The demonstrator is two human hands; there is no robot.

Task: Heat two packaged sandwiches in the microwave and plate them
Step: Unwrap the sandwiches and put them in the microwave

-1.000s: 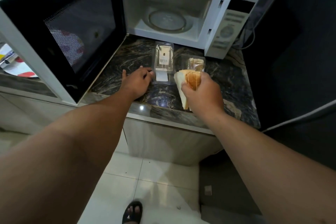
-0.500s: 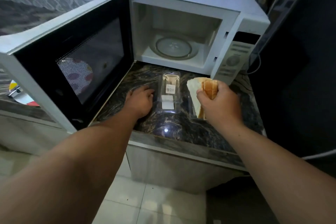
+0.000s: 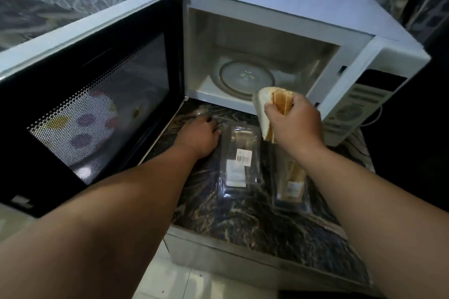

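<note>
My right hand [image 3: 295, 125] grips an unwrapped triangular sandwich [image 3: 268, 107], holding it just in front of the open white microwave [image 3: 279, 19]. Its glass turntable [image 3: 245, 77] is bare. My left hand [image 3: 200, 135] rests knuckles-up on the dark marble counter [image 3: 255, 221], fingers curled, beside an empty clear plastic package [image 3: 239, 160] with a barcode label. To the right lies a second clear package [image 3: 291, 182] with a sandwich still inside, partly hidden by my right wrist.
The microwave door [image 3: 97, 109] stands swung wide open on the left, over the counter's left side. The control panel [image 3: 352, 109] is at the right front. A dark appliance or wall fills the far right. Tiled floor lies below the counter edge.
My right hand has lifted the sandwich up and forward toward the microwave opening. The camera has moved closer and tilted up. My left hand has stayed on the counter.
</note>
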